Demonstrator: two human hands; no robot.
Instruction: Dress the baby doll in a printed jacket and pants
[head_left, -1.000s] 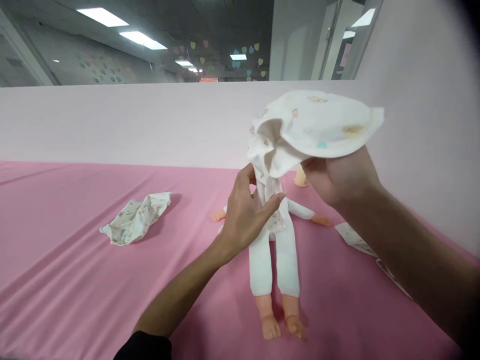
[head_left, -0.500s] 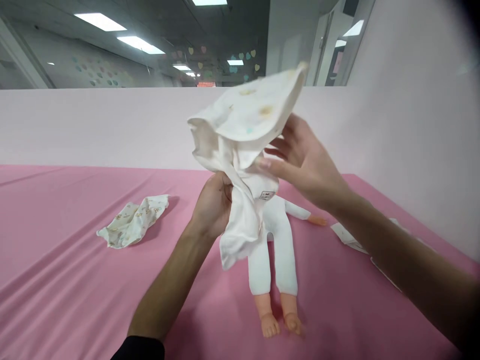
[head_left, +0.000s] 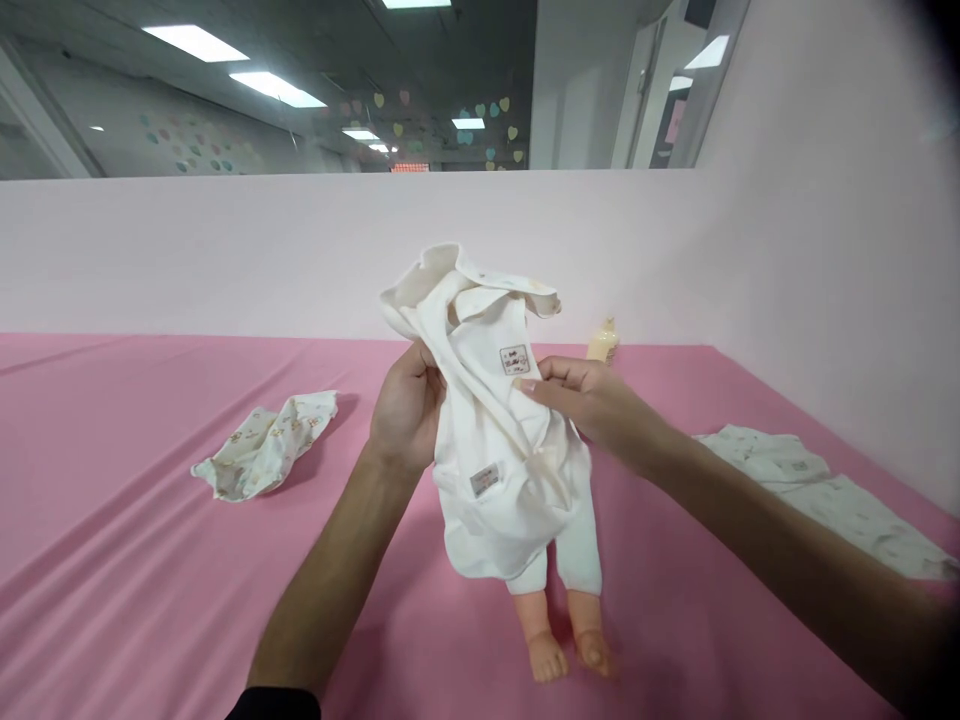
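A white baby garment (head_left: 495, 430) with a printed label and a small tag hangs between my hands, its inner side partly turned toward me. My left hand (head_left: 409, 410) is closed around its left edge, fingertips hidden behind the cloth. On the other side, my right hand (head_left: 592, 395) pinches the fabric beside the printed label. Behind and below the garment lies a doll (head_left: 577, 560) dressed in white, its bare feet toward me. The cloth covers the doll's upper body and head.
A crumpled patterned baby cloth (head_left: 274, 445) lies on the pink sheet (head_left: 112, 450) at left. More white patterned clothes (head_left: 825, 490) lie flat at right, partly behind my forearm. A pale yellow bottle (head_left: 603, 340) stands by the back wall (head_left: 225, 260).
The garment has come down and opened out, showing its label and tag and covering more of the doll. My right hand has lowered and now pinches its right side.
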